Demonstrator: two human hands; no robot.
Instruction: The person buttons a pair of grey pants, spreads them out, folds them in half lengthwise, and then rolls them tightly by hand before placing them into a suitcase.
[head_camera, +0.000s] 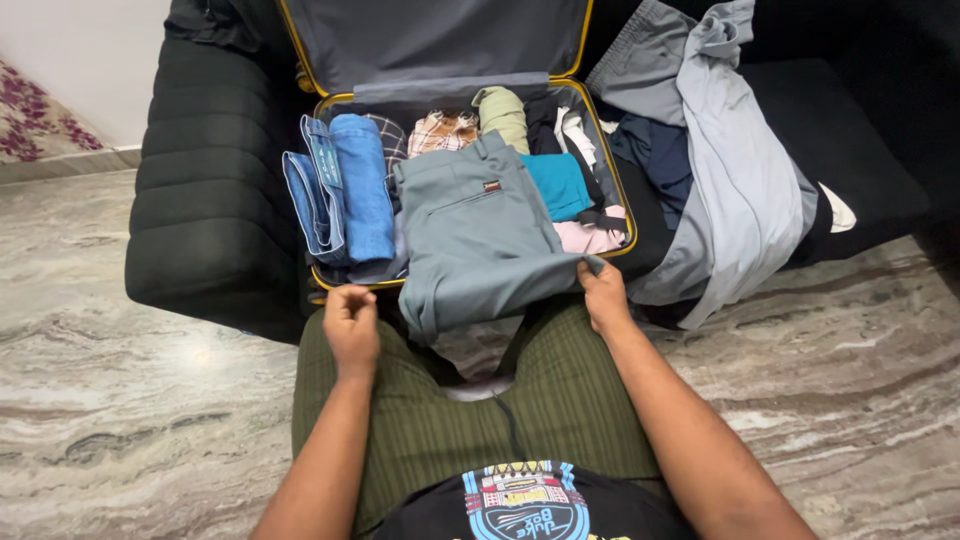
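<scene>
- My right hand (604, 296) is pinched shut on the lower right corner of the grey-green trousers (478, 235), thumb and fingers clamped over the cloth.
- My left hand (351, 322) is curled into a loose fist just below the suitcase's front rim, close to the trousers' left edge; I cannot tell whether it holds any cloth.
- The trousers lie spread across the middle of the open suitcase (330, 101), their hem hanging over the front rim toward my knees.
- A small rectangular label (492, 186), red and dark, sits near the trousers' waistband.
- Left of them in the case lie folded blue jeans (350, 190), a pale tag on the waistband.
- Behind are a checked shirt (441, 130) and a rolled olive garment (503, 113); to the right, a teal piece (557, 184) and a pink one (586, 238).
- The case has a yellow-trimmed rim, its grey lid (430, 38) propped up.
- It rests on a black sofa (205, 210), with a heap of grey clothes (735, 190) beside it on the right.
- The floor (120, 400) is veined marble.
</scene>
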